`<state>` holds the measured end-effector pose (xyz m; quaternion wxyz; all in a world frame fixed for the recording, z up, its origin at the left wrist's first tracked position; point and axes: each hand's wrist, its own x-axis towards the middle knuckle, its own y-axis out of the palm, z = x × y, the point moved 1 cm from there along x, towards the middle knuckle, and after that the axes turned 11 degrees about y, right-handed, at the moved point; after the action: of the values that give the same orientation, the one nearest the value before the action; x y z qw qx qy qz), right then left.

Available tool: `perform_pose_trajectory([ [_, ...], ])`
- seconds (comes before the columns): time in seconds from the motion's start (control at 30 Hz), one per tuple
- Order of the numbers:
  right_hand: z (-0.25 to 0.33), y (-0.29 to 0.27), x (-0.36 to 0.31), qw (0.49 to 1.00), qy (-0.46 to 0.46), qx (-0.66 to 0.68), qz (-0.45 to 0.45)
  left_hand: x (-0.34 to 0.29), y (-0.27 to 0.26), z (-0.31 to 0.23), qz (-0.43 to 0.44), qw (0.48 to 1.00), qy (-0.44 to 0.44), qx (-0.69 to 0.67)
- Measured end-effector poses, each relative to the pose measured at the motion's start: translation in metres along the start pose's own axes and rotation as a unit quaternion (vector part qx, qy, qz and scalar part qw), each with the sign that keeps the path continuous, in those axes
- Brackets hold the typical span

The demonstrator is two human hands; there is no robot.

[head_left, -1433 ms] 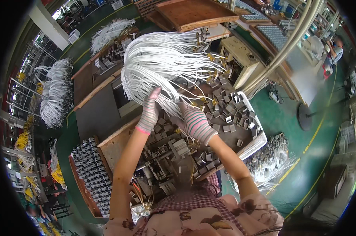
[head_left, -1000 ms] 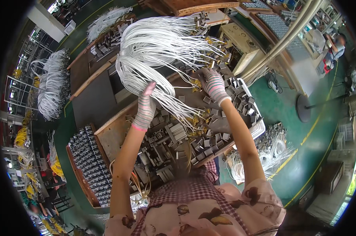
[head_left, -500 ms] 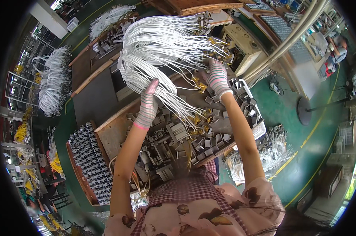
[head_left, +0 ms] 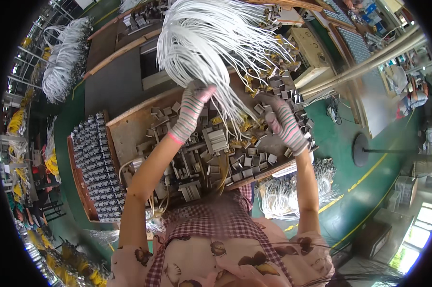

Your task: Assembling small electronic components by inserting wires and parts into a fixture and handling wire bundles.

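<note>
A thick bundle of white cables [head_left: 197,43] fans across the far side of the bench, its loose ends with yellowish metal tips spreading right and toward me. My left hand [head_left: 192,110], in a striped glove, is closed round the near strands, thumb on top; its fingers are partly hidden. Over on the right, my right hand [head_left: 287,124], gloved alike, hovers beside the cable tips with fingers apart and nothing visible in it. Small U-shaped metal brackets [head_left: 252,160] lie loose below and around it. A metal fixture [head_left: 215,140] sits on the bench between my arms.
A tray of rowed metal parts [head_left: 94,165] stands at the left. Another white cable bundle [head_left: 65,57] hangs on a rack at the far left. A beige box-shaped machine [head_left: 309,52] stands at the back right, near pale poles [head_left: 369,62]. More cables [head_left: 283,196] lie below the bench's right end.
My right hand has come away from the far cable ends, toward me and slightly right, and its fingers have opened. My left hand still holds the near strands, now a little farther right.
</note>
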<state>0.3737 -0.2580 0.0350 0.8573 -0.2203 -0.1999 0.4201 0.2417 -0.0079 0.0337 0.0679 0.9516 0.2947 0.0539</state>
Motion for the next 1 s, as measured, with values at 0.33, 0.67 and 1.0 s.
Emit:
perform_pose_trajectory([
  [0.33, 0.015, 0.036, -0.014, 0.948, -0.061, -0.179, -0.258, -0.049, 0.011, -0.012, 0.137, 0.984, -0.048, 0.102],
  [0.67, 0.052, 0.085, -0.062, 0.972, -0.098, -0.113, -0.182, -0.019, 0.027, 0.033, 0.18, 0.946, -0.067, 0.262],
  [1.0, 0.024, 0.112, -0.103, 0.978, 0.057, -0.044, -0.195, -0.025, 0.045, 0.009, 0.284, 0.929, -0.114, 0.209],
])
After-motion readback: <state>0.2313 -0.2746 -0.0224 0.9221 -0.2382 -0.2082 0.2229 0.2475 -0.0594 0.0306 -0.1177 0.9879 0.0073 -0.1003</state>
